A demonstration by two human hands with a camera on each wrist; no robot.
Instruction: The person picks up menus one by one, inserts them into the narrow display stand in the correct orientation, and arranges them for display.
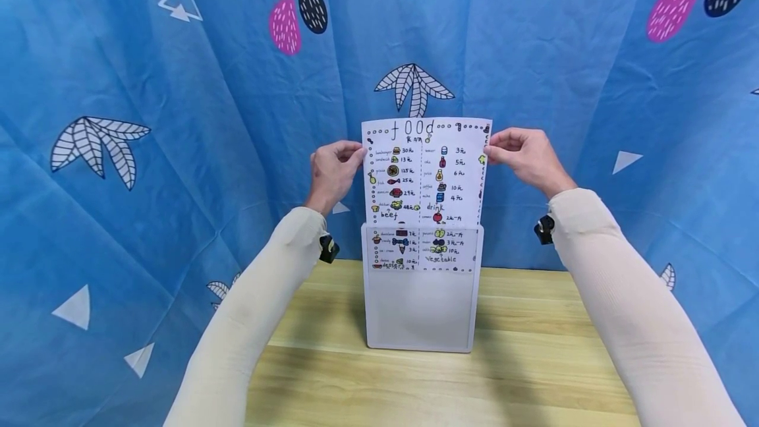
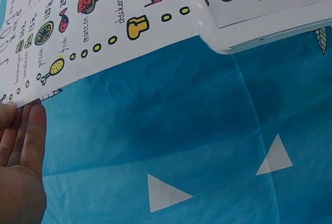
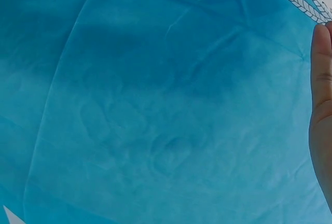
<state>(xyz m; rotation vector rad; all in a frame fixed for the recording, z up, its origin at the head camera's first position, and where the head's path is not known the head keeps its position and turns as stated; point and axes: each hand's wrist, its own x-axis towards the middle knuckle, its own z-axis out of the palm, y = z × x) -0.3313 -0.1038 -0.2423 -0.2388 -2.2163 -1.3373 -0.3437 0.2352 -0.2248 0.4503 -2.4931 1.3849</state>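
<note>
2 hands gripped a white paper menu (image 1: 423, 190) by its upper side edges: the left hand (image 1: 334, 175) pinched the left edge and the right hand (image 1: 530, 159) pinched the right edge, each near a top corner. In the left wrist view, the left thumb lay on the printed face with the fingers behind the edge. The right wrist view caught only a strip of the right hand, so its pinch showed in the head view alone.

The menu was upright, headed "food", with 2 columns of drawings and prices split by a dashed line; pizza was marked 125 and fish 25. Its lower part sat inside a holder (image 1: 421, 312) with a pale rounded rim, showing through the translucent front panel, while the larger upper part stuck out above. The sheet's bottom edge lay well above the holder's bottom rim. The holder appeared in front of the wood-grain counter (image 1: 314, 354); whether it touched the surface could not be told.

Cream sleeves (image 1: 246, 328) covered both forearms, and a small black device (image 1: 329, 249) was at each wrist. Behind everything hung a blue cloth (image 1: 196, 78) printed with white triangles, leaves and coloured teardrop shapes.
</note>
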